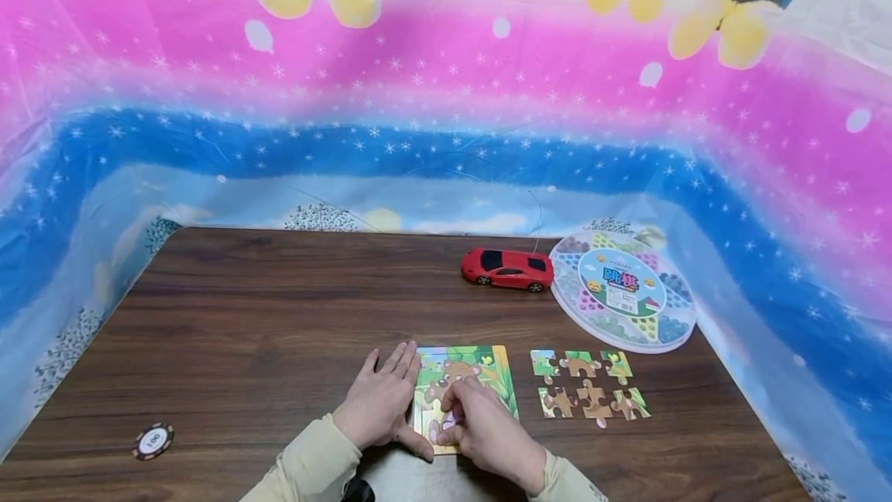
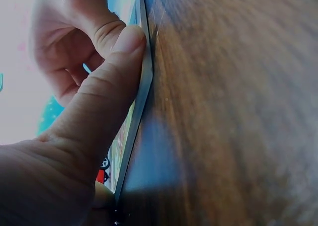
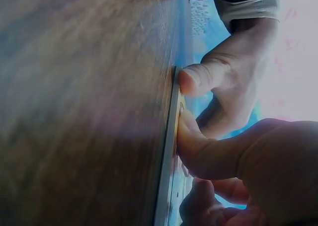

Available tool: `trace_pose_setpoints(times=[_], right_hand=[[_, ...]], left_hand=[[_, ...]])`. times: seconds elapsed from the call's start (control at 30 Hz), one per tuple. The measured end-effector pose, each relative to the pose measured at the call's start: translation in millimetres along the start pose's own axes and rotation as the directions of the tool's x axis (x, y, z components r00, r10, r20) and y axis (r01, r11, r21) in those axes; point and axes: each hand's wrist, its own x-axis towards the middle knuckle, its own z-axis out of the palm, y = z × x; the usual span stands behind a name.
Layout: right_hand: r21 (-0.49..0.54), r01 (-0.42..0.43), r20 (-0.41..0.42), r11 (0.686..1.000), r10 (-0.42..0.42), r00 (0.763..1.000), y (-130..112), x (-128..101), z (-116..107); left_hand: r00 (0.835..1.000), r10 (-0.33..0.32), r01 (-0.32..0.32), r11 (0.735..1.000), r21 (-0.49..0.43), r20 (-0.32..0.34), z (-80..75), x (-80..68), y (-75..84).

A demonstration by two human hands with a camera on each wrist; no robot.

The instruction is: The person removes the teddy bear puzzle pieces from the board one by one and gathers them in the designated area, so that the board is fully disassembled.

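A puzzle board point(image 1: 498, 362) with a bear picture and a yellow border lies flat between the two hands. My left hand point(image 1: 383, 397) rests along its left side, fingers straight, with the thumb at the near corner. In the left wrist view that thumb point(image 2: 107, 82) presses on the board's edge. Over the lower middle of the board, my right hand point(image 1: 491, 428) has thumb and fingers bent together at a puzzle piece point(image 1: 435, 431), mostly hidden by the fingers. The right wrist view shows the right thumb point(image 3: 208, 154) low over the board, close to the left thumb.
Several loose puzzle pieces point(image 1: 595, 401) lie in two rows right of the board. Behind them are a round Chinese checkers box point(image 1: 679, 316) and a red toy car point(image 1: 509, 269). A poker chip point(image 1: 153, 441) sits at the near left of the wooden table point(image 1: 279, 308).
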Motion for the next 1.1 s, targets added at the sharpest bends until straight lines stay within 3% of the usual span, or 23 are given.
trace_pose_setpoints(times=[0.23,0.47,0.67,0.8,0.93,1.1], right_hand=[[-0.002,0.017,-0.021,1.000,-0.017,1.000,0,-2,0],[0.140,-0.020,0.004,0.990,0.019,1.000,3,-2,-2],[0.317,-0.129,0.092,0.940,0.105,0.990,1,-2,-6],[0.408,-0.160,0.098,0.899,0.131,0.987,-1,-2,-8],[0.440,-0.155,0.058,0.885,0.144,0.988,-2,-2,-13],[0.425,-0.140,-0.019,0.894,0.163,0.986,1,-8,-27]], left_hand=[[1.000,0.020,-0.020,1.000,-0.004,-0.018,2.7,-2.8,-0.4],[0.999,0.030,-0.030,1.000,-0.010,-0.014,2.2,-5.4,1.1],[1.000,0.022,-0.022,1.000,-0.019,0.000,0.3,-6.1,1.4],[1.000,0.019,-0.019,1.000,-0.019,0.005,-0.2,-6.0,1.6],[1.000,0.017,-0.017,1.000,-0.020,0.008,-0.3,-6.1,1.6],[1.000,0.018,-0.018,1.000,-0.020,0.006,0.1,-5.6,1.5]])
